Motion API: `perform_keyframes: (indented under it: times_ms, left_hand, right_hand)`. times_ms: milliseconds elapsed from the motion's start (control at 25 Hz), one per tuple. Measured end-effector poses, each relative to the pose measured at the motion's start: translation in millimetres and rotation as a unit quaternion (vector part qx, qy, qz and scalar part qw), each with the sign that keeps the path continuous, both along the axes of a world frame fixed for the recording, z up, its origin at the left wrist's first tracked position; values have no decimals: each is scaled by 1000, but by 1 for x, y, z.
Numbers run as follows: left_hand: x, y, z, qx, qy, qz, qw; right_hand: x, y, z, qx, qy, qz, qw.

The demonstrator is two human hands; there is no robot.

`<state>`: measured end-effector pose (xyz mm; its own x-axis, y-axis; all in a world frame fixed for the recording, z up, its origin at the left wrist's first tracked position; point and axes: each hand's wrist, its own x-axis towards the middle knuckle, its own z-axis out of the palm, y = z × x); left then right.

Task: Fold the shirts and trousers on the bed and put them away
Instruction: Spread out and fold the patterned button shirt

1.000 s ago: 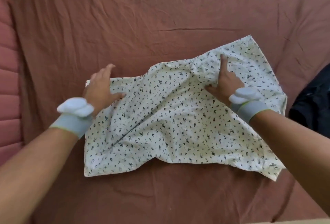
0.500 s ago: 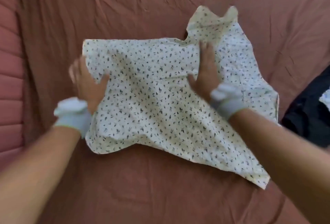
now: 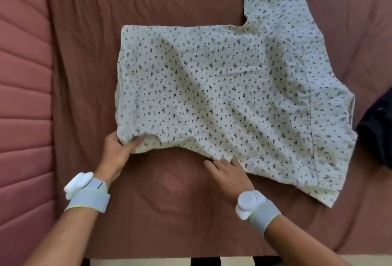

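Observation:
A white shirt point(image 3: 222, 96) with a small dark leaf print lies spread on the brown bed sheet point(image 3: 159, 212), one short sleeve pointing to the far right. My left hand point(image 3: 117, 153) grips the shirt's near left corner, thumb on top of the cloth. My right hand point(image 3: 229, 172) reaches to the shirt's near edge at the middle; its fingertips touch the hem, and whether they pinch it I cannot tell.
A dark garment point(image 3: 377, 130) lies at the right edge of the bed. A pink quilted cover point(image 3: 21, 96) runs along the left side. The bed's near edge point(image 3: 191, 258) is at the bottom of the view.
Both hands left the top of the shirt and came back to its near edge. The left hand took hold of the near left corner. The shirt now lies flatter and wider.

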<state>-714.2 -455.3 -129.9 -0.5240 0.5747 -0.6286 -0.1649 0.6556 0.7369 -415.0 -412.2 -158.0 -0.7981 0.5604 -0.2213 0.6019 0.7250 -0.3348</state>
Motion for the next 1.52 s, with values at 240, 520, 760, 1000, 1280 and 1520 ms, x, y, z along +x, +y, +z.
perform_keyframes:
  times_ms: [240,520,760,1000,1280,1520]
  left_hand:
    - [-2,57,23,125,187,-73,972]
    - [-17,99,28,66,277,-29,958]
    - [-17,80,3,-1,-13,92,996]
    - [84,-7,-40,-51,29,94,994]
    - [84,8,-25,107,-86,248,959]
    - [74,-114,-16,-19,60,368,928]
  right_hand:
    - [-51,-2,14,-135,-50,-152,978]
    - [-51,56,9,-27,-117,-329,936]
    - [-42,78,-4,-26,-71,-312,947]
    - [4,47,-10,-60,-77,-322,942]
    - [56,9,4,-53,-199,-347,915]
    - [109,-19,14,79,-157,-278,944]
